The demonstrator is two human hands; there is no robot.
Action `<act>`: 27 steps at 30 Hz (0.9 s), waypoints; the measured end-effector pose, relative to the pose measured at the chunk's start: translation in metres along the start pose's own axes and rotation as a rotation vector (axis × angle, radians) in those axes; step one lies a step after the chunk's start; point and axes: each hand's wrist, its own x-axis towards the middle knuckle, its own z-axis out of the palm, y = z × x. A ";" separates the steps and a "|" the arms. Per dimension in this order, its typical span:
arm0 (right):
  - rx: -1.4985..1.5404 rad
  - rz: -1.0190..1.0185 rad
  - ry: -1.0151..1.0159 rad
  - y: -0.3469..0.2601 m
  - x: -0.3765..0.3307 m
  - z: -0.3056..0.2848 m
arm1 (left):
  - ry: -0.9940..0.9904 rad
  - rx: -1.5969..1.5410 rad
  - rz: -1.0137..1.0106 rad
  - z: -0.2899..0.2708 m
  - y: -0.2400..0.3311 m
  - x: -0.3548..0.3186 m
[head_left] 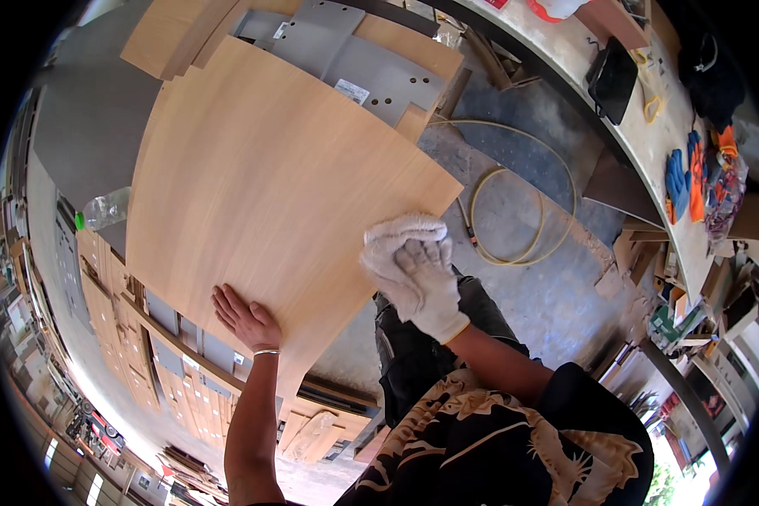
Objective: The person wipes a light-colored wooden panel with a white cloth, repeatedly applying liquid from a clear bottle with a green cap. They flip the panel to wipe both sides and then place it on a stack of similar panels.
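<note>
bare palm on the wood, gloved hand on a cloth

taking the middle of the wood panel point(270, 185) as the clock's hub, the left hand point(246, 320) lies at half past six, bare and spread flat on the panel near its edge, grasping nothing. the right hand point(428, 277), in a white knit glove, is at four o'clock, its fingers curled onto a white cloth point(386, 239) at the panel's edge (whether the cloth presses on the wood is hard to tell).

grey boards point(337, 51) with round holes sit at one o'clock, partly under the panel. a clear bottle point(107, 211) with a green cap lies at nine, just beside the panel. a yellowish hose point(535, 250) coils on the floor at three; beyond it, a long tabletop point(578, 51) curves from one to three, bearing a blue glove point(676, 181).
</note>
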 end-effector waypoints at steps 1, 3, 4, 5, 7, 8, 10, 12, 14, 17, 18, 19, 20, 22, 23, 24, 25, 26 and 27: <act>0.191 0.080 0.051 0.000 0.020 -0.007 | 0.005 -0.005 0.005 -0.001 -0.001 -0.001; 0.031 0.052 0.126 0.018 0.058 -0.022 | 0.009 -0.025 0.027 0.000 0.003 0.001; -0.320 -0.048 0.183 0.033 0.073 -0.028 | 0.009 -0.030 0.030 0.000 0.004 0.000; -0.284 -0.035 0.207 0.035 0.072 -0.028 | 0.010 -0.034 0.031 0.000 0.003 -0.001; -0.318 -0.043 0.220 0.039 0.073 -0.027 | 0.020 -0.028 0.027 0.001 0.002 0.002; -0.390 -0.061 0.202 0.043 0.065 -0.027 | 0.020 -0.016 0.021 0.001 0.002 0.000; -0.509 -0.105 0.137 0.030 0.076 -0.029 | 0.022 -0.008 0.013 0.001 0.001 -0.001; -0.613 -0.150 0.037 0.013 0.106 -0.039 | 0.018 -0.020 0.014 0.000 0.002 0.000; -0.586 -0.229 0.011 0.023 0.127 -0.037 | 0.011 -0.023 0.016 -0.001 0.011 0.001; -0.587 -0.252 0.009 0.020 0.114 -0.041 | 0.003 -0.022 0.008 -0.003 0.009 0.003; -0.659 -0.192 -0.047 0.022 0.100 -0.045 | 0.002 -0.017 0.001 -0.002 0.005 -0.003; -0.651 -0.178 -0.006 0.032 0.088 -0.044 | 0.005 -0.013 -0.005 -0.002 0.002 -0.003; -0.645 -0.161 0.026 0.039 0.081 -0.039 | 0.007 -0.019 -0.006 -0.002 0.001 -0.003; -0.616 -0.159 -0.082 -0.012 0.128 -0.034 | 0.003 -0.033 -0.020 -0.001 0.001 -0.007; -0.604 -0.160 -0.134 -0.029 0.156 -0.032 | -0.003 -0.030 -0.021 -0.002 0.002 -0.005; -0.698 -0.243 -0.067 -0.011 0.171 -0.015 | -0.004 -0.042 -0.011 -0.003 0.007 0.000; -0.651 -0.250 0.053 -0.010 0.196 0.003 | -0.008 -0.051 -0.005 -0.003 0.010 0.004; -0.599 -0.262 0.175 -0.015 0.214 0.018 | -0.008 -0.057 -0.003 -0.002 0.011 0.007; -0.508 -0.345 0.150 -0.020 0.214 0.015 | -0.011 -0.052 -0.007 -0.002 0.009 0.004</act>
